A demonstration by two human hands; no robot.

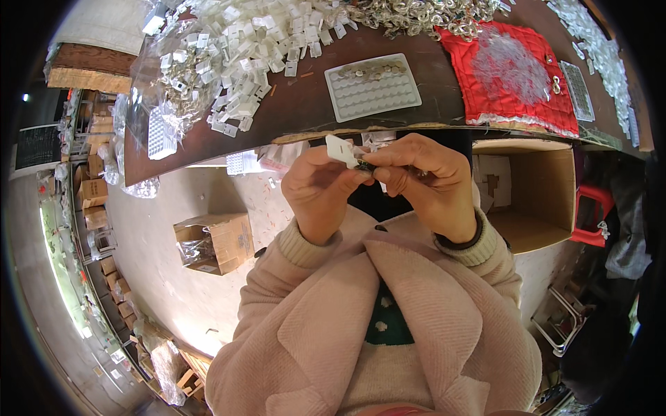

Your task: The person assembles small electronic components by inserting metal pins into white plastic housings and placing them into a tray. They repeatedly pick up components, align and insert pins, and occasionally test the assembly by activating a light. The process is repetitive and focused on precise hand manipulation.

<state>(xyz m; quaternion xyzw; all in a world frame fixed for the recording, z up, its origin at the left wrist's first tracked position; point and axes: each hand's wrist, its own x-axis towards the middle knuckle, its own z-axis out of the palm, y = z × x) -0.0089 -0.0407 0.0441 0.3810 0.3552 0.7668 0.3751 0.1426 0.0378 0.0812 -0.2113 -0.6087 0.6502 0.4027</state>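
Observation:
My left hand (318, 188) is closed, pinching a small white plastic card (340, 150) that stands up between thumb and forefinger. At the card's lower end, a tiny dark piece (364, 166) shows between the two hands; its kind is too small to tell. My right hand (431, 179) is closed too, thumb and forefinger pressed together on something at that spot. Both hands meet just in front of the table's near edge, above my lap. On the table beyond them lies a white moulded tray (374, 97) with rows of hollows and small metal pieces along its far row.
A large heap of white cards (257, 48) covers the table's left. Metal rings (416, 17) are piled at the back. A red cloth (479, 90) bears clear plastic bits (510, 69). Below stand an open cardboard box (541, 197), a smaller carton (229, 243) and a red stool (593, 215).

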